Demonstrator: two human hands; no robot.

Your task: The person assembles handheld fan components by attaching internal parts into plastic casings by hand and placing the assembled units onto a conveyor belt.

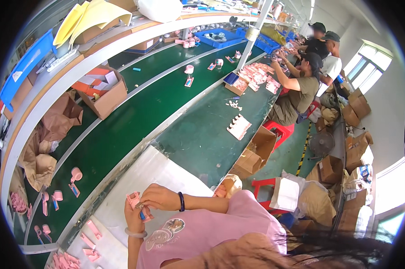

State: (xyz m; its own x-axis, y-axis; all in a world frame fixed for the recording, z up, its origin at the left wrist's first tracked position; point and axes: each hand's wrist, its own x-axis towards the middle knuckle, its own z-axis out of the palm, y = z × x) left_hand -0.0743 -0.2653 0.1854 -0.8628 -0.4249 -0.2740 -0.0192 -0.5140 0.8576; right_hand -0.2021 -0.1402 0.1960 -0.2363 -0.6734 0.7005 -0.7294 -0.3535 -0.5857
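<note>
Close to my body, my left hand (pixel 133 220) grips a pink plastic part (pixel 133 198); a blue-and-pink section shows below my fingers. Over the same part, the fingertips of my right hand (pixel 161 197) are pinched together, beside a small greyish piece. What exactly lies between those fingertips is too small to make out. Both hands are above a white sheet (pixel 160 168) on the bench. Loose pink pieces (pixel 94 229) lie on the sheet to the left of my left forearm, and a pile of pink parts (pixel 64 261) sits nearer the lower edge.
A green conveyor belt (pixel 117 136) runs along the left, carrying pink-and-blue assemblies (pixel 76 175). Shelving (pixel 117 33) and an open carton (pixel 104 96) stand beyond it. Farther up the bench are pink parts (pixel 239 127) and co-workers (pixel 301 89). Cartons (pixel 256 152) and a red stool (pixel 263 190) stand right.
</note>
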